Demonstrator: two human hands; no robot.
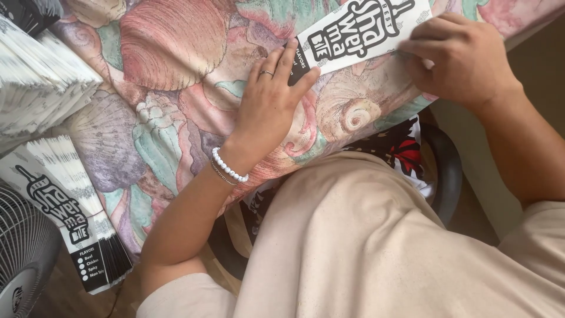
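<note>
Beige shirt [376,247] nearest; both hands on one paper sleeve [359,29].
I see left hand [268,103] spread flat, pinning the sleeve's black end; right hand [462,56] curled, pinching its far end. Best practice: press firmly, keep edges square. Shell-print cloth [170,88] underneath; sleeve stacks [41,88], fan [23,259] leftward.

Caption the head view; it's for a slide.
Both hands, left and right, press a printed paper sleeve on a shell-patterned cloth; sleeve stacks lie nearby.

left hand [268,103], right hand [465,56], paper sleeve [359,32]
</note>
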